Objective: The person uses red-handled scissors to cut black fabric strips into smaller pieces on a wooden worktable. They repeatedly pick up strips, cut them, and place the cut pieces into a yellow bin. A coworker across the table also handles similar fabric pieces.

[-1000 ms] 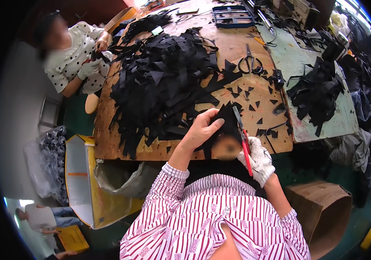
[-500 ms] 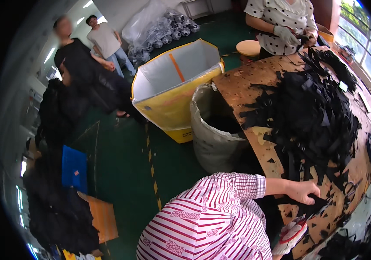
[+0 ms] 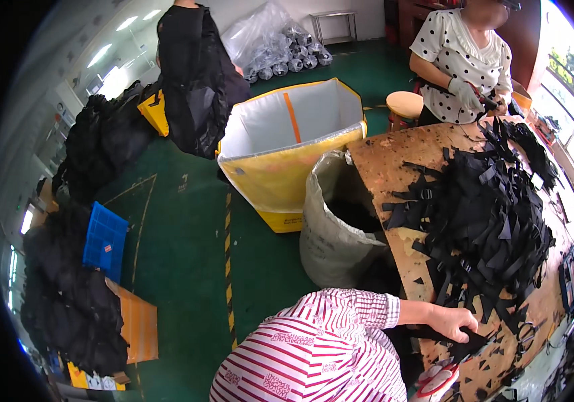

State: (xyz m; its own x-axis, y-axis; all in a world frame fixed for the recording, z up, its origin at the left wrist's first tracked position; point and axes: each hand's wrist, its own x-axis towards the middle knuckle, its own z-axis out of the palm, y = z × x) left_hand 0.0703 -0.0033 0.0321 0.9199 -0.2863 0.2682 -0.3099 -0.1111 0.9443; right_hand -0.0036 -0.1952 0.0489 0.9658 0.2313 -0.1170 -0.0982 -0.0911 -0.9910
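My striped left sleeve reaches right over the wooden table, and my bare left hand (image 3: 454, 325) is closed on a piece of black fabric (image 3: 471, 346). Just below it, at the lower edge, is my right hand (image 3: 428, 396) in a white glove, only partly in view. Its fingers are in the red handles of a pair of scissors (image 3: 440, 379); the blades can hardly be made out against the black fabric. Small black triangular offcuts lie round both hands. Beyond them spreads a large heap of black straps (image 3: 488, 221), some with buckles.
A grey-white sack (image 3: 327, 251) stands against the table (image 3: 394, 151), beside a large yellow bin (image 3: 280, 177). Across the table a person in a dotted top (image 3: 461, 60) works with gloved hands. Someone in black (image 3: 193, 80) stands behind the bin. Black piles and a blue crate (image 3: 104, 241) are at left.
My view has shifted, so most things sit lower in it. The person in black has moved right, behind the bin; the one in a light shirt is out of sight. My hands stay together.
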